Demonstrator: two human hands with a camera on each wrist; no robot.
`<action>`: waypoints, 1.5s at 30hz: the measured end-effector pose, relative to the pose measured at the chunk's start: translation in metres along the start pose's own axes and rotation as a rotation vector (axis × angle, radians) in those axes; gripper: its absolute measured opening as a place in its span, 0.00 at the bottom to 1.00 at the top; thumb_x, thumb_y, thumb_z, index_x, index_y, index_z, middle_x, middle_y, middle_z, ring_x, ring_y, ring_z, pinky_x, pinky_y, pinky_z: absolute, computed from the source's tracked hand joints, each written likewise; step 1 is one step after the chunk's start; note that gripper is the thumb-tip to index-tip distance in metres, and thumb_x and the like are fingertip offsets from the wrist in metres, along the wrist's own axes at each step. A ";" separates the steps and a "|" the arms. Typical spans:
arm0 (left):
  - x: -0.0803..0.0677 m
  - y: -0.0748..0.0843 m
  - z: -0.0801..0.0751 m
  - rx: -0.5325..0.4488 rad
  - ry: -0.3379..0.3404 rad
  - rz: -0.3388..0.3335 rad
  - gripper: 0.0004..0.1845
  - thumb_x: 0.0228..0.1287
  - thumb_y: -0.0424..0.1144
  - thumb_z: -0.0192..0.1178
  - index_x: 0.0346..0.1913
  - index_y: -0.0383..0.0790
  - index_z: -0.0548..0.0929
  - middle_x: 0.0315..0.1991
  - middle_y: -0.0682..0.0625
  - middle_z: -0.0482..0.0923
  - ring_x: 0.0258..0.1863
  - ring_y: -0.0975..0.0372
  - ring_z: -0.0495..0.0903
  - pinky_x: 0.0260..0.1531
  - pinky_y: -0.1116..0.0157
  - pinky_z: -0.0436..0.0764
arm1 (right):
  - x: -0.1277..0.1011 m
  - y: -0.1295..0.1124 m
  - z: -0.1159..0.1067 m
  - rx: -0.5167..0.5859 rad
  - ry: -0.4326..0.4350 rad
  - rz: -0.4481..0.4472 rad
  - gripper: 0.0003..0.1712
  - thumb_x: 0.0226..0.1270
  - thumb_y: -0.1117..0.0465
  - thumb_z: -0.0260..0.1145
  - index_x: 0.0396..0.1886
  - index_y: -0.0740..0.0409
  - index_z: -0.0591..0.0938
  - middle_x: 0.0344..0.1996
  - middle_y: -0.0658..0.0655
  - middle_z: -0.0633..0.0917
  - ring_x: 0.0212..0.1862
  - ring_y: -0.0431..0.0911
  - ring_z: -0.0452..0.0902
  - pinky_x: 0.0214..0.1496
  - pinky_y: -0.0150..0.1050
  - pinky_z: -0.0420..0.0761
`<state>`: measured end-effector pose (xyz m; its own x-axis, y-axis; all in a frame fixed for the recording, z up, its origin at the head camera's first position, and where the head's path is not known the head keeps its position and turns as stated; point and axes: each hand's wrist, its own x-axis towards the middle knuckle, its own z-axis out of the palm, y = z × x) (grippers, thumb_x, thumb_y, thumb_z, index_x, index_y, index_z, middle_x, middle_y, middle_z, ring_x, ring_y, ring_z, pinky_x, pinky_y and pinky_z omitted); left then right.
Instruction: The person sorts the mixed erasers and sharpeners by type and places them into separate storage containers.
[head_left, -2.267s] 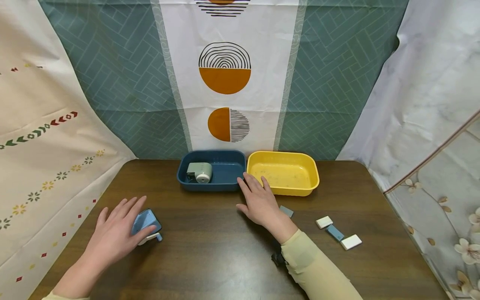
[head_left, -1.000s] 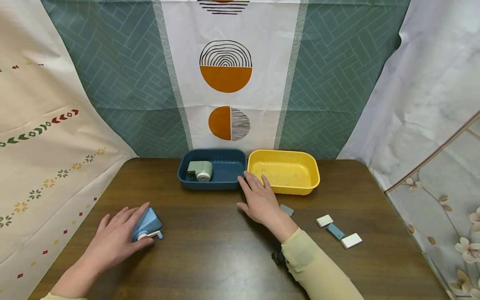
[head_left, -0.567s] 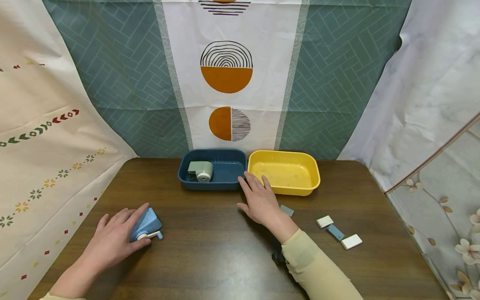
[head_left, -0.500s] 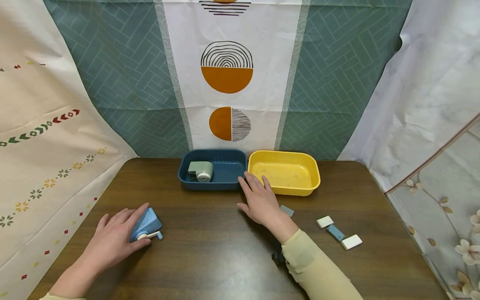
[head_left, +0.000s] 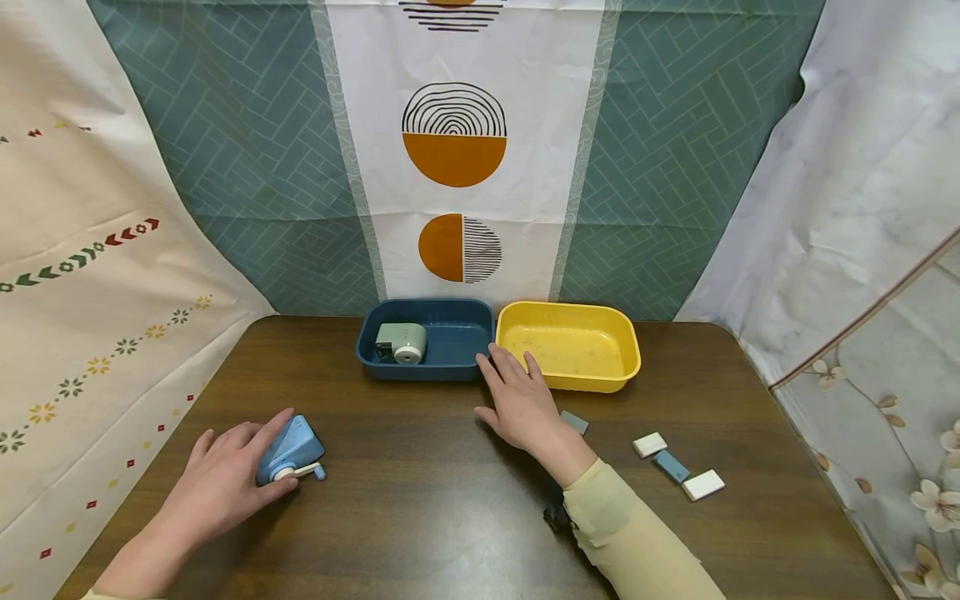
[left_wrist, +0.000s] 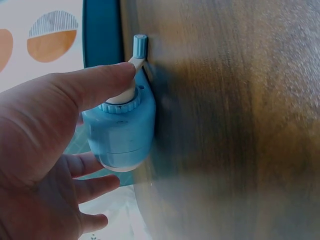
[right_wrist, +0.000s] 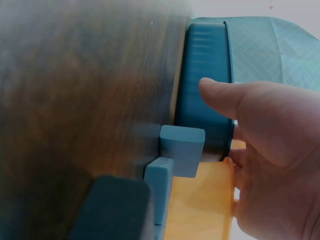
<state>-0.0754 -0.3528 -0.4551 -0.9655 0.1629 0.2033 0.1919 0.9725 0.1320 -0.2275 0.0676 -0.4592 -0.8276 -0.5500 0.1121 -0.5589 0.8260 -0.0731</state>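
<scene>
A light blue pencil sharpener (head_left: 298,442) with a white crank stands at the left of the table. My left hand (head_left: 225,475) is round its left side; in the left wrist view the thumb lies over the crank and the fingers pass behind the blue body (left_wrist: 122,132). I hold the sharpener between thumb and fingers, its far side hidden. My right hand (head_left: 517,400) lies relaxed, fingers spread, at the near rims of the dark blue bin (head_left: 450,372) and the yellow bin (head_left: 581,382). It holds nothing. A grey-green device with a white round front (head_left: 401,342) sits in the blue bin.
A grey block (head_left: 573,422) lies beside my right wrist, partly hidden by it. Further right are a white block (head_left: 649,444), a blue block (head_left: 671,466) and another white block (head_left: 702,484). Patterned cloth (head_left: 450,192) hangs behind the table.
My left hand has come down from above the sharpener and closed round it, then slid slightly left. The crank shows more plainly now. My right hand stays put.
</scene>
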 end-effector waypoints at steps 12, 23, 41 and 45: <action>0.001 0.001 0.003 -0.002 0.030 0.003 0.55 0.52 0.55 0.87 0.81 0.42 0.71 0.53 0.31 0.84 0.55 0.36 0.82 0.63 0.24 0.63 | 0.000 -0.001 -0.001 0.018 -0.017 0.004 0.52 0.81 0.39 0.69 0.91 0.54 0.58 0.89 0.61 0.55 0.88 0.55 0.51 0.88 0.62 0.46; 0.001 0.000 0.010 -0.001 0.102 0.028 0.54 0.49 0.54 0.88 0.79 0.43 0.74 0.49 0.34 0.84 0.52 0.37 0.83 0.62 0.26 0.65 | -0.001 0.001 0.001 0.028 -0.003 -0.008 0.51 0.81 0.40 0.69 0.91 0.56 0.59 0.89 0.62 0.56 0.88 0.56 0.52 0.88 0.62 0.46; 0.007 0.008 0.008 -0.006 0.163 0.079 0.48 0.51 0.53 0.86 0.78 0.55 0.78 0.51 0.38 0.85 0.52 0.43 0.82 0.62 0.27 0.63 | 0.000 0.003 0.005 0.033 0.015 -0.020 0.51 0.81 0.39 0.69 0.91 0.55 0.59 0.89 0.62 0.56 0.88 0.57 0.52 0.88 0.63 0.45; 0.009 0.011 0.006 -0.016 0.173 0.082 0.48 0.52 0.53 0.86 0.78 0.56 0.78 0.52 0.37 0.85 0.53 0.42 0.81 0.64 0.25 0.61 | 0.000 0.003 0.005 0.037 0.015 -0.018 0.51 0.81 0.40 0.70 0.91 0.55 0.59 0.89 0.62 0.56 0.88 0.57 0.52 0.88 0.63 0.45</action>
<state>-0.0828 -0.3400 -0.4579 -0.9022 0.2088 0.3774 0.2723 0.9543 0.1230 -0.2293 0.0696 -0.4647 -0.8166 -0.5626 0.1291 -0.5755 0.8107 -0.1076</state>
